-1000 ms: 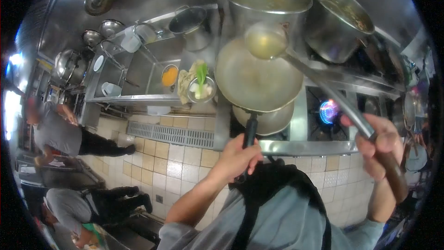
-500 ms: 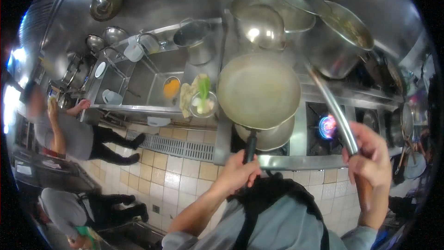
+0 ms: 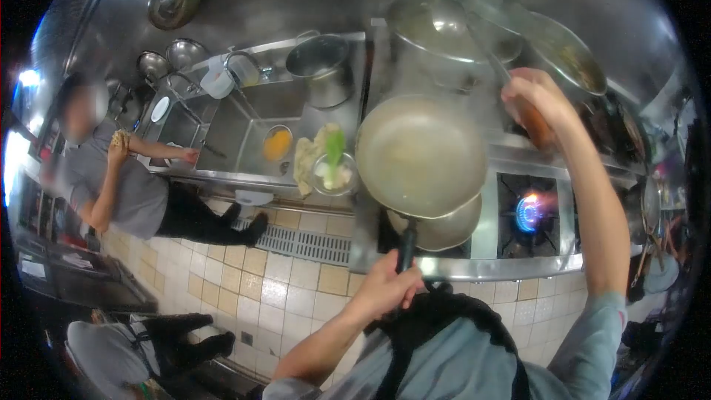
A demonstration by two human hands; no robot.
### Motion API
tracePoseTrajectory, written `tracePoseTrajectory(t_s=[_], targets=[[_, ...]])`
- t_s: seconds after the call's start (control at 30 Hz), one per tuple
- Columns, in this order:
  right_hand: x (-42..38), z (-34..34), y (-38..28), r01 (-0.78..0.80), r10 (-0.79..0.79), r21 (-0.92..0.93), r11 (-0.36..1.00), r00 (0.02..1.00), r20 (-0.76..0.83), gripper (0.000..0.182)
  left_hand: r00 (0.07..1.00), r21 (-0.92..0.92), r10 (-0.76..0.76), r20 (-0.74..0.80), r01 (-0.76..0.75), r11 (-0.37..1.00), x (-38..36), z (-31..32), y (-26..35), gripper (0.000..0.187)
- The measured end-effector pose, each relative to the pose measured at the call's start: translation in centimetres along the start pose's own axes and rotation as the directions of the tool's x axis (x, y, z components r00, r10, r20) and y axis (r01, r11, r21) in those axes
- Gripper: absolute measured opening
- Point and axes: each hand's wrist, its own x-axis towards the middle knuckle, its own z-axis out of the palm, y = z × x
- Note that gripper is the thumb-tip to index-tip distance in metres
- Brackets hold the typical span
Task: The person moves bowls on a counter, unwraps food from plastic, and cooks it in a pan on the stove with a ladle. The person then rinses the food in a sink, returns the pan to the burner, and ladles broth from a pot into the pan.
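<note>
My left hand (image 3: pixel 386 285) is wrapped round the black handle of a frying pan (image 3: pixel 422 155), which is held level above another pan (image 3: pixel 448 230) on the stove. Only a thin pale sheen shows on its inner surface. My right hand (image 3: pixel 537 100), stretched forward, grips the wooden handle of a metal ladle (image 3: pixel 485 48). The ladle's bowl is over or in the mouth of a large pot (image 3: pixel 400 26) at the back; steam and blur hide whether it touches the contents.
A burner flame (image 3: pixel 529 213) burns right of the pans. Left of the stove are a bowl of spring onion (image 3: pixel 335 175), a cloth (image 3: pixel 305 159), a bowl of orange-yellow food (image 3: pixel 278 144), a tall pot (image 3: pixel 322 74) and a sink (image 3: pixel 244 122). A co-worker (image 3: pixel 126 178) stands at the left; another (image 3: pixel 111 355) is below.
My right hand has moved forward with the ladle, carrying its bowl further over the back pot. The left hand keeps the pan nearly still. The co-worker at the sink has come nearer.
</note>
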Motion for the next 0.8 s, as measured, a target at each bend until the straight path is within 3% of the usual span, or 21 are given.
tracePoseTrajectory(t_s=[0.1,0.17,0.2,0.27,0.3,0.33,0.4,0.43,0.47,0.53,0.63,0.8], targets=[[1.5,0.2,0.1,-0.005,0.004,0.06,0.998,1.0,0.015,0.024,1.0,0.006,-0.012,-0.025,0.012,1.0,-0.2,0.0,0.5,0.018],[1.5,0.2,-1.0,-0.169,0.14,0.25,0.953,0.982,0.129,0.017,0.999,0.007,-0.022,-0.024,0.022,1.0,-0.3,0.1,0.8,0.018],[1.8,0.2,-0.9,-0.168,0.138,0.251,0.953,0.982,0.13,0.017,0.999,0.009,-0.031,-0.027,0.031,0.999,-0.4,0.1,0.8,0.018],[2.8,-0.2,-0.1,-0.195,0.121,0.716,0.671,0.981,0.155,0.014,1.0,0.017,-0.022,-0.02,0.023,1.0,-0.4,0.0,1.0,0.018],[3.2,-0.8,0.0,-0.281,0.06,0.803,0.525,0.954,0.294,0.013,1.0,0.027,-0.016,-0.008,0.016,1.0,-0.5,0.0,1.1,0.018],[3.4,-1.1,0.1,-0.281,0.06,0.804,0.524,0.954,0.294,0.013,1.0,0.027,-0.016,-0.008,0.016,0.999,-0.5,0.1,1.1,0.018],[3.3,-1.7,-0.3,-0.357,-0.051,0.878,0.319,0.918,0.392,0.016,1.0,0.021,-0.021,-0.004,0.021,1.0,-0.5,0.1,1.3,0.017],[2.9,-1.9,-0.6,-0.349,-0.031,0.896,0.275,0.928,0.371,0.027,1.0,0.022,-0.022,-0.003,0.022,1.0,-0.4,0.1,1.1,0.017],[2.5,-2.2,-0.9,-0.349,-0.03,0.896,0.274,0.928,0.371,0.027,1.0,0.022,-0.012,-0.002,0.012,1.0,-0.3,0.0,0.9,0.017],[1.6,-2.7,-1.3,-0.398,-0.065,0.908,0.133,0.91,0.409,0.046,1.0,0.023,-0.003,0.0,0.003,1.0,-0.2,0.0,0.7,0.017],[-0.3,-3.2,-1.8,-0.43,-0.135,0.901,0.054,0.891,0.433,0.059,1.0,0.046,-0.021,0.0,0.021,0.999,-0.3,0.3,0.8,0.017],[-5.2,-4.0,-3.3,-0.407,-0.114,0.908,0.098,0.902,0.417,0.057,1.0,0.036,-0.025,-0.013,0.025,0.999,-0.4,1.3,0.4,0.018]])
